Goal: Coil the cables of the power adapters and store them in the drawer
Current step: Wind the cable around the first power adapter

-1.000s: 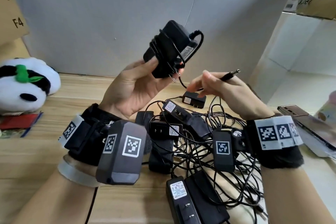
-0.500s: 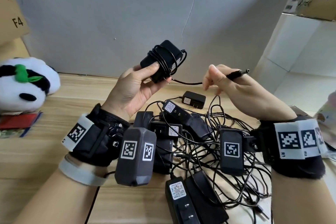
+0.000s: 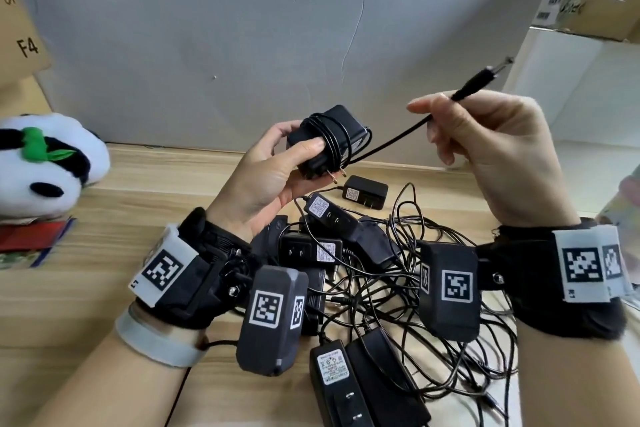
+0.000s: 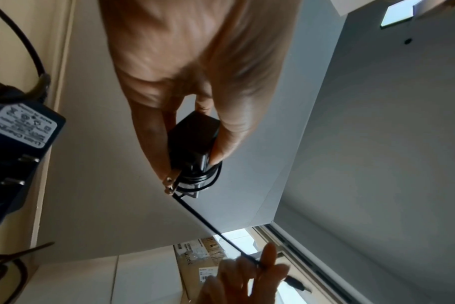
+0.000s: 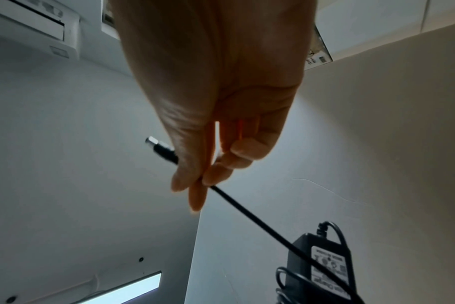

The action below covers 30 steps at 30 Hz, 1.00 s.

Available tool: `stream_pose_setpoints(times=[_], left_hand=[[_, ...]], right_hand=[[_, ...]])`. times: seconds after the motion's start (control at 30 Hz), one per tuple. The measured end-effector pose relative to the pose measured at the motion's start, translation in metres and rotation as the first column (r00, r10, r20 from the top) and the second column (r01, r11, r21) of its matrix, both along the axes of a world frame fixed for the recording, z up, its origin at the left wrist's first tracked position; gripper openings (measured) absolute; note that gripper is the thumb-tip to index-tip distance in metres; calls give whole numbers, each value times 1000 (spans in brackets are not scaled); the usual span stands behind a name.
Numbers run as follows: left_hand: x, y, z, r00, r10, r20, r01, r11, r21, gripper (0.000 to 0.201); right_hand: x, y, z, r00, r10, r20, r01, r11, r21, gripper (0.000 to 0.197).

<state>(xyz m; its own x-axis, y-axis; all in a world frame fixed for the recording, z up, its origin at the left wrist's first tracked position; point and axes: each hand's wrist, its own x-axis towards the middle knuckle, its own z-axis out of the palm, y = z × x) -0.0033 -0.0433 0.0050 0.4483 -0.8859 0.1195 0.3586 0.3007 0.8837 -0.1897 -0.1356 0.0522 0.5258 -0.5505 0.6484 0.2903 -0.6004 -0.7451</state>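
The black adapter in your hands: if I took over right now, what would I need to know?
Left hand: grips the black adapter, cable already wound round it several times.
Right hand: pinches the free end of that cable just behind the barrel plug, pulled straight between the hands.
Done: most of this cable is coiled.
Left: wrap the last stretch, secure the plug, store it. The pile of adapters on the wooden table lies tangled and uncoiled. No drawer is in view.

Right hand [image 5: 216, 98] pinching taut black cable [image 5: 257, 221], barrel plug [image 5: 160, 148] behind fingers, adapter [image 5: 322, 265] below
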Motion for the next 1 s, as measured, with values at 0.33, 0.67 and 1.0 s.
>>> stream_pose_setpoints(times=[0.33,0.67,1.0], left_hand=[[-5,-3,-8,962,-91,256,63,991,117,30],[-11,-1,-6,946,-194,259,173,980,102,38],[-8,-6,-8,978,-100,182,86,993,86,31]], right_hand=[[19,3,-8,991,-64,-117,71,996,48,19],[19,-4,-10,998,-50,44,38,971,237,12],[17,-12,-17,890,-365,-273,319,926,-200,14]])
